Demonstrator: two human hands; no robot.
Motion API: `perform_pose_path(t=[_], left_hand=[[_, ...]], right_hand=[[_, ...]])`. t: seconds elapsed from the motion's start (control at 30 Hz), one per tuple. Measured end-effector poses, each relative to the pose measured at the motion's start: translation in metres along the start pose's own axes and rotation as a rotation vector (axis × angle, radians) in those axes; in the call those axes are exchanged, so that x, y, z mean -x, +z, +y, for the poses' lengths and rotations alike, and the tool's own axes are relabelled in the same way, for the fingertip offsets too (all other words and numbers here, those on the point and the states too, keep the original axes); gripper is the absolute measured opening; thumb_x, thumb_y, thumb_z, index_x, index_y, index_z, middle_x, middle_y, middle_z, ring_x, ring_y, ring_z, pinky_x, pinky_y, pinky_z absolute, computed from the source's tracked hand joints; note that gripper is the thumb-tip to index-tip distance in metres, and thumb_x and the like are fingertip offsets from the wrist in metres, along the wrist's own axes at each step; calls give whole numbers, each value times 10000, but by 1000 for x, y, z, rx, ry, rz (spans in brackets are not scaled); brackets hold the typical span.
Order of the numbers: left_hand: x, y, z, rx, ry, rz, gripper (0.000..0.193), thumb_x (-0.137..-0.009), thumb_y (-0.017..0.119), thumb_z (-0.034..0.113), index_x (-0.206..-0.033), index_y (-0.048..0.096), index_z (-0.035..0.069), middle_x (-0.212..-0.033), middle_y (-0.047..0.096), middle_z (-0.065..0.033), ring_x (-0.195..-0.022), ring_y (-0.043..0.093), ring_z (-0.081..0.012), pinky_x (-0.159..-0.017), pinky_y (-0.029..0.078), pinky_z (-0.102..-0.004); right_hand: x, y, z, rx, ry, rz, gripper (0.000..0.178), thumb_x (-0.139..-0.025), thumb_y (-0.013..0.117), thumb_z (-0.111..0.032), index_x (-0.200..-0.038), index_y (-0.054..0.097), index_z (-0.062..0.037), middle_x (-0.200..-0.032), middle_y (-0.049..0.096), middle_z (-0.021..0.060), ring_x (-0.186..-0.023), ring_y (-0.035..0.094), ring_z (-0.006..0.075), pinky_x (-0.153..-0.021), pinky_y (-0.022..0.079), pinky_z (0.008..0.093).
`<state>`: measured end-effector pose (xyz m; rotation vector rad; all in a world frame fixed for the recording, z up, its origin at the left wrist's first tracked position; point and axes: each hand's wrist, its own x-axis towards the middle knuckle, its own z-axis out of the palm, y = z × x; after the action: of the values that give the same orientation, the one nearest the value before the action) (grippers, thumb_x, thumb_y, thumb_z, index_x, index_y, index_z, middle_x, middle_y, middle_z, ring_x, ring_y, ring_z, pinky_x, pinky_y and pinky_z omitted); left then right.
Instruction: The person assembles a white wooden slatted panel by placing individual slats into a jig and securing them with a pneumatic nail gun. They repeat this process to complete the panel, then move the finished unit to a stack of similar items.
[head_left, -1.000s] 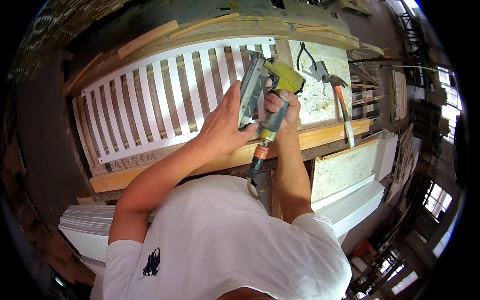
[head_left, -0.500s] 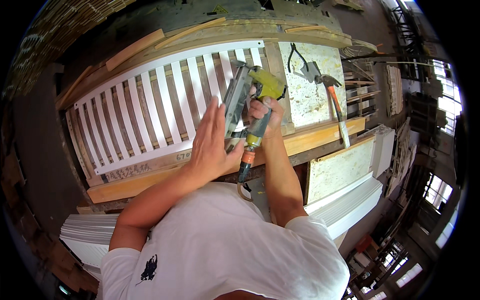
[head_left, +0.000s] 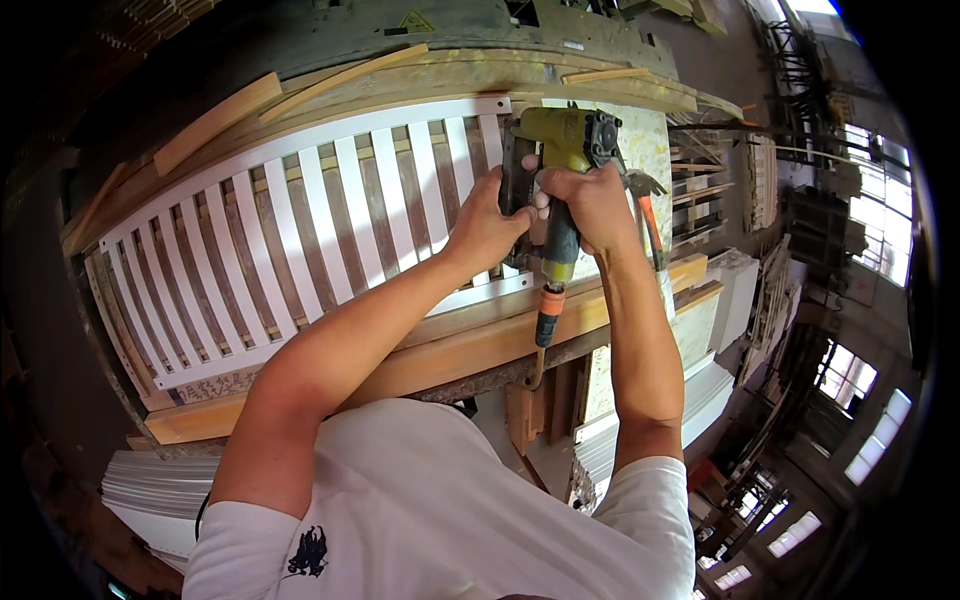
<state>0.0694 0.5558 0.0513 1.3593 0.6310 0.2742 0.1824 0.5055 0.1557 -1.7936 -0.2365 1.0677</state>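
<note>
Green metal, by the look of it, makes up the head of the nailer [head_left: 553,127], which is over the right end of the white slatted panel [head_left: 345,180] on the counter [head_left: 460,345]. Its body is probably stiff, dense and top-heavy, so the dark handle [head_left: 563,240] seems the surest hold. That is where the right hand [head_left: 603,205] is wrapped, its thumb high near the head. The left hand [head_left: 487,225] touches the magazine [head_left: 516,165] (how firmly it closes, I cannot tell) — a useful second hold against tipping. From the orange coupling [head_left: 551,300] hangs a hose [head_left: 540,368], likely a light drag on the tail. The panel's thin slats look rigid — smooth-faced, easily scuffed.
</note>
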Motion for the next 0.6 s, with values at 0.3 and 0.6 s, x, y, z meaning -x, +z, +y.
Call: perform_pose_path(t=[0.3, 0.6], left_hand=[[-25, -8, 3, -92, -48, 105, 246, -825, 668, 92, -1024, 586, -28, -785, 697, -114, -743, 677, -212, -720, 510, -342], [-28, -6, -8, -90, -72, 97, 211, -859, 649, 97, -1015, 585, -28, -761, 687, -88, -707, 639, -136, -706, 505, -299]], right_hand=[[-38, 9, -5, 51, 12, -33, 84, -769, 623, 15, -828, 643, 70, -574, 570, 81, -461, 518, 145, -441, 415, 282], [-40, 12, -6, 62, 31, -35, 94, -753, 604, 34, -832, 642, 70, -605, 579, 83, -470, 525, 150, -451, 423, 288]])
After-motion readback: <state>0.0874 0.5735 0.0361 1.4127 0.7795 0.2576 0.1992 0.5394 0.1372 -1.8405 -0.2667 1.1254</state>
